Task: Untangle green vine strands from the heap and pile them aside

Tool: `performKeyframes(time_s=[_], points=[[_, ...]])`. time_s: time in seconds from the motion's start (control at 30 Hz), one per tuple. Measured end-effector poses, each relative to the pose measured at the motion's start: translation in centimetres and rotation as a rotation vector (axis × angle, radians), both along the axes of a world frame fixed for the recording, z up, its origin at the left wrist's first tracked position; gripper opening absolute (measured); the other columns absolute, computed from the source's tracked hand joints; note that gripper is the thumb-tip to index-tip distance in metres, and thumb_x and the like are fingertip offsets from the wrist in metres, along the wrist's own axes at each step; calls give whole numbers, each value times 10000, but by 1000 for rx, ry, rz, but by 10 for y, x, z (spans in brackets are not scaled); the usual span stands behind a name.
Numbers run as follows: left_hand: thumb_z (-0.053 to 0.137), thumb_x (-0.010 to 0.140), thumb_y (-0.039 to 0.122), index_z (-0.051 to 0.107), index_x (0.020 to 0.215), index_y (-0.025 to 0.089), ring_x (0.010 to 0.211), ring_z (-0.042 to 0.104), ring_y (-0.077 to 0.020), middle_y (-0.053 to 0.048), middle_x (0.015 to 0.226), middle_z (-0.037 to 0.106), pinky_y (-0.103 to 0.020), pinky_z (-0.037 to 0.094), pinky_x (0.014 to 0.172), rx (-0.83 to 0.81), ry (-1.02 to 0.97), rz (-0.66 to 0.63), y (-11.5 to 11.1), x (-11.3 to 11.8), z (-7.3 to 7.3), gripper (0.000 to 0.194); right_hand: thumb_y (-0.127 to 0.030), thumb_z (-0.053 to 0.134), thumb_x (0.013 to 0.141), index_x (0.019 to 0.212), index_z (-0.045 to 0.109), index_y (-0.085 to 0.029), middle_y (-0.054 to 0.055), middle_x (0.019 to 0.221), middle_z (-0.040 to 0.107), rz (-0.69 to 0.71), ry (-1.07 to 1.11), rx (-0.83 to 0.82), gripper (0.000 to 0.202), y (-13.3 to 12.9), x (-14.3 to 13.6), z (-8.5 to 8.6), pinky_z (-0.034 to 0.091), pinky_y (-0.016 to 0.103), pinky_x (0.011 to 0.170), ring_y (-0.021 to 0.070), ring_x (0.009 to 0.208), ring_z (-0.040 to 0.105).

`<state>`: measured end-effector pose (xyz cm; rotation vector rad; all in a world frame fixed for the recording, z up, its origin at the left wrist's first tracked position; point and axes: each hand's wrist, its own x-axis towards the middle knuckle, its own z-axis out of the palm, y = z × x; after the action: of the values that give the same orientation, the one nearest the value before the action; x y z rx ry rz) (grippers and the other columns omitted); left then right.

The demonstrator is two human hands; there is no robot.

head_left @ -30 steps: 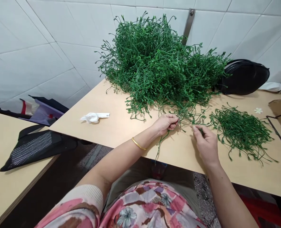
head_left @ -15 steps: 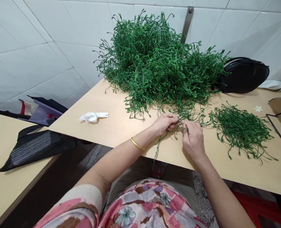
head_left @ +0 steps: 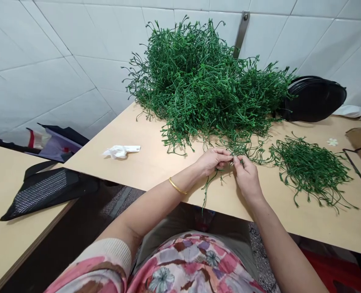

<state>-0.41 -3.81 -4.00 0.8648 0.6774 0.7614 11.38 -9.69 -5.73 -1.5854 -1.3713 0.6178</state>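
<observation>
At the centre of the frame, the left hand (head_left: 212,160) and right hand (head_left: 246,176) meet fingertip to fingertip, both pinched on a green plastic stem (head_left: 210,185) that dangles over the table (head_left: 146,162) edge — just below the big heap of stems (head_left: 204,85). A smaller pile (head_left: 310,167) lies to the right.

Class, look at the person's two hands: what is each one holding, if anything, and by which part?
Both the left hand and the right hand pinch a green plastic stem near its upper end; its lower strands dangle over the table edge.
</observation>
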Motion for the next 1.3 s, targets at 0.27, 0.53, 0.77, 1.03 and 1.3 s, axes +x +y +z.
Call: performKeyframes(time_s=[0.27,0.53,0.77,1.03,1.3], points=[[527,707,30,452,579,131,327,218,-2,75,413,343,-174,106,383,-27,34,105,-6,8,-1,179,-357,404,839,660,446,-212,0,564,488,-57,-290,-50,234,-5,-7,11,268,264,559,145,550,405],[487,772,65,377,572,146,336,225,-3,57,449,386,-161,113,383,-83,37,313,7,7,1,242,-269,411,851,641,478,-206,-10,517,484,117,-426,129,230,-42,-26,29,273,252,523,132,503,411],[534,726,74,431,601,136,345,251,-3,33,497,459,-162,115,388,-5,15,107,8,-3,0,174,-265,459,821,663,528,-188,31,565,515,-486,-679,622,189,-49,48,75,351,348,636,143,534,427],[594,687,83,425,599,138,343,263,-2,-20,533,558,-161,123,376,5,13,17,10,-4,1,198,-408,572,742,966,636,-166,236,984,551,-668,-897,120,336,-6,176,56,314,578,727,468,1052,448],[592,655,41,458,623,129,356,282,0,-36,540,592,-146,145,380,-16,24,-19,8,-5,0,163,-149,482,800,1025,607,-193,94,988,613,138,-775,594,261,-14,61,33,444,357,797,210,917,562]])
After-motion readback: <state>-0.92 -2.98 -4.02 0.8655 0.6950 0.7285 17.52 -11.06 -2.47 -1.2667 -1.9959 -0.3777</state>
